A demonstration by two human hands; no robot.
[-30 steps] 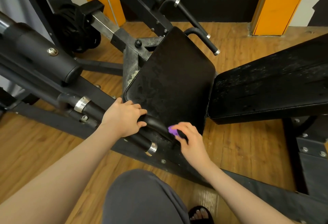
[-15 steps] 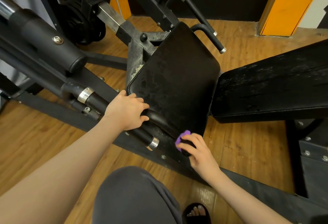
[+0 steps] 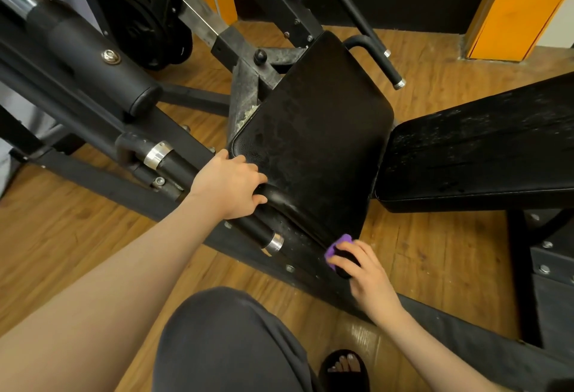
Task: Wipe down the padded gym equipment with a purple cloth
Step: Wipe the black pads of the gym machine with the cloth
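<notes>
Most of the purple cloth (image 3: 338,247) is hidden under the right hand (image 3: 365,272), only a bunched corner showing. The back pad (image 3: 484,149) runs off the right edge. The sandalled foot (image 3: 344,366) is cut by the bottom edge.

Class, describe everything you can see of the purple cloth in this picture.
The purple cloth is a small, bunched wad of soft-looking fabric, mostly hidden in the right hand, whose curled fingers grip it. Only a crumpled purple edge shows. It sits at the near lower corner of the black seat pad, against the dark frame beneath.
</notes>
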